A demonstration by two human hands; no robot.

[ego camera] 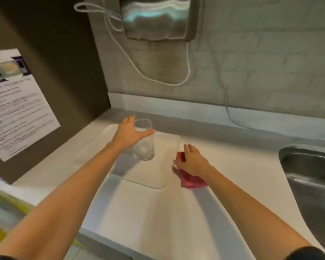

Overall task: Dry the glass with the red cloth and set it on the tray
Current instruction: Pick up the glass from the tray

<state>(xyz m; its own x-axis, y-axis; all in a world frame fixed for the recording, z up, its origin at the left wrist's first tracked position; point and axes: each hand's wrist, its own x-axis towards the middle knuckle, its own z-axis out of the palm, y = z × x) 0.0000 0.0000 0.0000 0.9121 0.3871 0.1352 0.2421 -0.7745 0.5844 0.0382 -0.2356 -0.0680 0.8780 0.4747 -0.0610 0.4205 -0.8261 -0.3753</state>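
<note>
A pale counter [158,212] runs under a tiled wall, sink [308,175] at its right edge. The glass [144,141] stands upright on the white tray [148,177], near its far edge; the left hand [131,132] wraps its rim, fingers spread. The right hand [192,162], fingers loosely apart, presses the red cloth [190,180] off the tray's right edge. Best grip low, lifting clear of the tray lip.

A steel dispenser [156,17] hangs on the tiled wall [270,62] with a white cord [159,79] looping beneath it, a printed notice [17,109] sticks to the dark panel [64,53] at left, and a steel sink [311,182] is sunk into the pale counter [158,212] at right.
</note>
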